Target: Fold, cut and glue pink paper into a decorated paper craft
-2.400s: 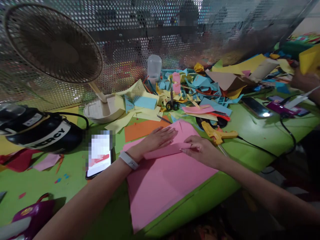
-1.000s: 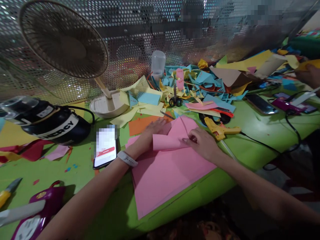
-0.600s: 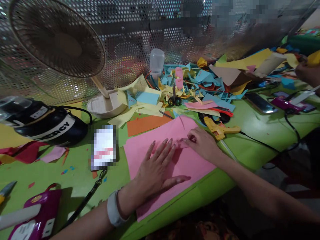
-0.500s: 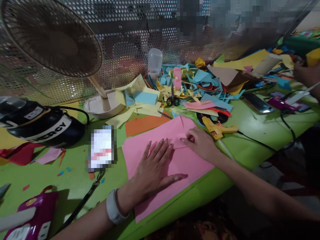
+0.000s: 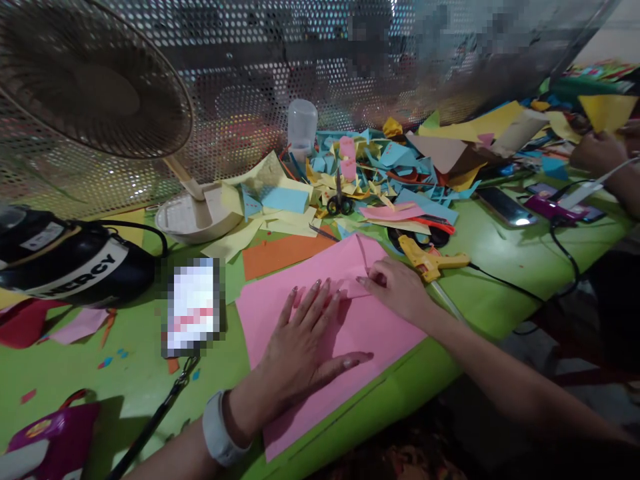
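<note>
Pink paper (image 5: pixel 280 413) lies on the green table near its front edge, with a folded part at its upper right. My left hand (image 5: pixel 300 340) rests flat on the paper, fingers spread, a grey band round the wrist. To its right, my right hand (image 5: pixel 397 287) has its fingers curled together at the folded part, pinching the paper. An orange paper strip (image 5: pixel 270 255) lies just behind the pink paper. Beside my right hand is a yellow glue gun (image 5: pixel 433 260) with a cord.
Behind are scissors (image 5: pixel 340 200) among paper scraps (image 5: pixel 400 157), a clear cup (image 5: pixel 302 127) and a fan (image 5: pixel 95 87). At left sit a black bag (image 5: pixel 85 267) and a purple device (image 5: pixel 55 433). Another person's hand (image 5: pixel 597 153) holds yellow paper at far right.
The view has shifted slightly, so most things sit a little further left. At far right, the other person's hand and yellow paper have moved left and show more fully. My hands keep their pose.
</note>
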A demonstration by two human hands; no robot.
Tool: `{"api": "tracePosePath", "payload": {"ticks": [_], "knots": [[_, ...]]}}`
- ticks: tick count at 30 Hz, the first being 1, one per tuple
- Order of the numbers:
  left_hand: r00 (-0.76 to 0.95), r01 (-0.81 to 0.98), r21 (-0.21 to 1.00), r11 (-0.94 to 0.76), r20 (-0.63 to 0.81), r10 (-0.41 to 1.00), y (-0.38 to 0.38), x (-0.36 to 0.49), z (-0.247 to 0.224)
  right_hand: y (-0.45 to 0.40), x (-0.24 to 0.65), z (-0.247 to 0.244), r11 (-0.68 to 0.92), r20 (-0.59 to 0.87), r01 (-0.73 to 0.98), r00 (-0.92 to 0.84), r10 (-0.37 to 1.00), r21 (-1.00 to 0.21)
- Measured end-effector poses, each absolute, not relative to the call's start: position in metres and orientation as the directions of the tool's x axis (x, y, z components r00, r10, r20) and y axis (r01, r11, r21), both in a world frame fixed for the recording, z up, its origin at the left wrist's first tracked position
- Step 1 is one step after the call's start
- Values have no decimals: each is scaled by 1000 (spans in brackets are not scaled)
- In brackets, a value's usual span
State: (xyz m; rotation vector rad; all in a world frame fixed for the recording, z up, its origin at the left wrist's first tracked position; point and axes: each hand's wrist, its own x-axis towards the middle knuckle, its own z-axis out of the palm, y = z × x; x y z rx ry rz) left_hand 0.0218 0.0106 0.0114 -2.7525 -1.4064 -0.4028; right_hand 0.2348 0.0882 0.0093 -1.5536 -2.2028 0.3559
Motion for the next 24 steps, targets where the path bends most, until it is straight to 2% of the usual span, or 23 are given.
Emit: {"api": "tracePosePath", "payload": {"ticks": [3,12,19,24], "knots": [[591,772,89,-630,265,762,10,22,12,88,235,8,346,195,835,-289,937,-427],[576,787,174,-591,133,806,10,23,7,87,237,4,361,220,846,-294,930,-393],[591,758,233,-609,150,793,8,26,13,87,237,4,380,239,852,-309,921,-360],[601,750,280,-600,94,794,8,27,11,88,238,4,386,245,860,-316,917,-335]]}}
